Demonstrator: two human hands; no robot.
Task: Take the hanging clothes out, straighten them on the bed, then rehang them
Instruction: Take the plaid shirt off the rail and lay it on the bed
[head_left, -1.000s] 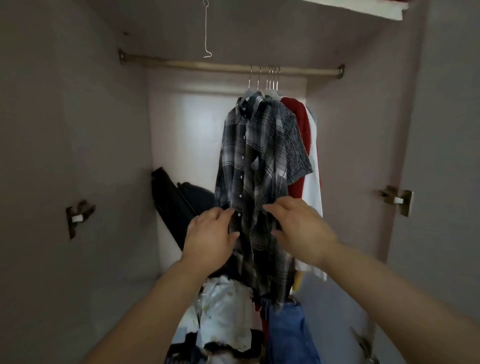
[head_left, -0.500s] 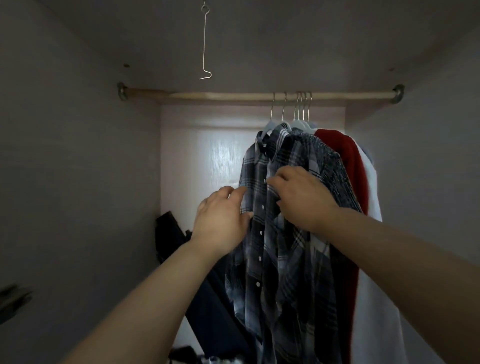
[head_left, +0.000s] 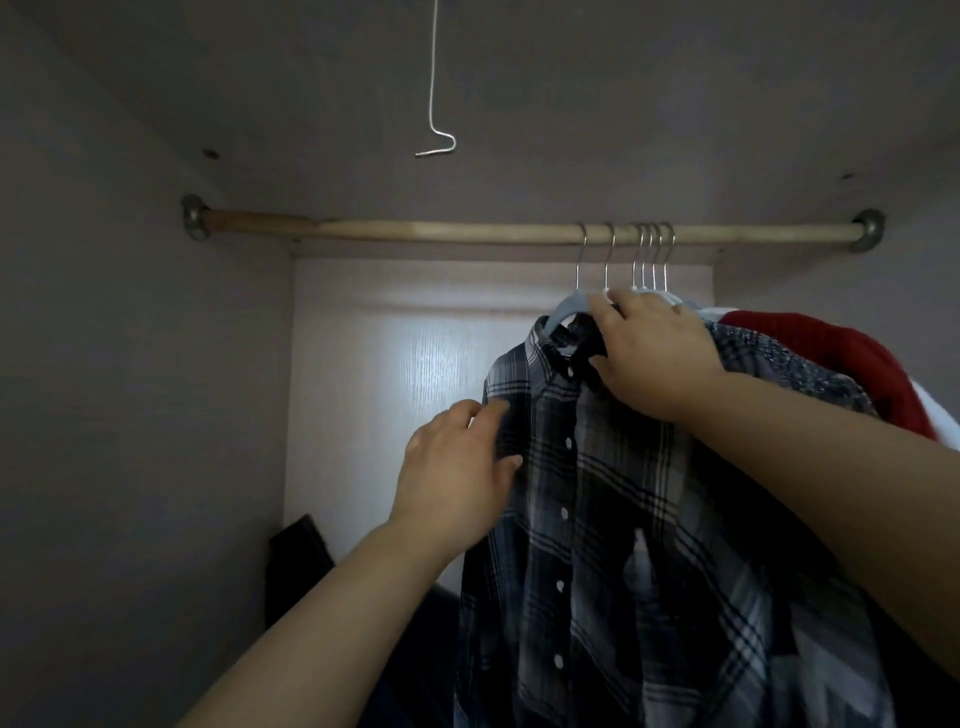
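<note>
The wardrobe (head_left: 130, 364) stood open, its wooden rod (head_left: 441, 231) running wall to wall between two metal end fittings. All the hanging clothes were bunched on the rod's right part, where five metal hanger hooks (head_left: 644, 254) sat close together, the two leftmost slightly apart from the other three. Foremost hung the plaid shirt (head_left: 597, 519), buttoned, on a pale blue hanger (head_left: 563, 309) with its hook on the rod. Behind it, toward the right wall, came a grey speckled shirt (head_left: 789, 364), then a red garment (head_left: 857, 358), then a white garment (head_left: 940, 431) at the frame's edge.

The right hand (head_left: 654, 353) gripped the pale blue hanger at its neck, fingers curled over the top and thumb under the plaid shirt's collar. The left hand (head_left: 457, 467) lay against the shirt's shoulder and sleeve edge with fingers loosely curved; whether it pinched the cloth could not be told.

The rod's left stretch showed bare wood, and the lit back panel (head_left: 405, 389) was open to view beside the clothes. A bent wire hook (head_left: 434, 104) hung from the ceiling above that side, well clear of both hands. A dark object (head_left: 298, 566) leaned in the lower left corner, below the left forearm.
</note>
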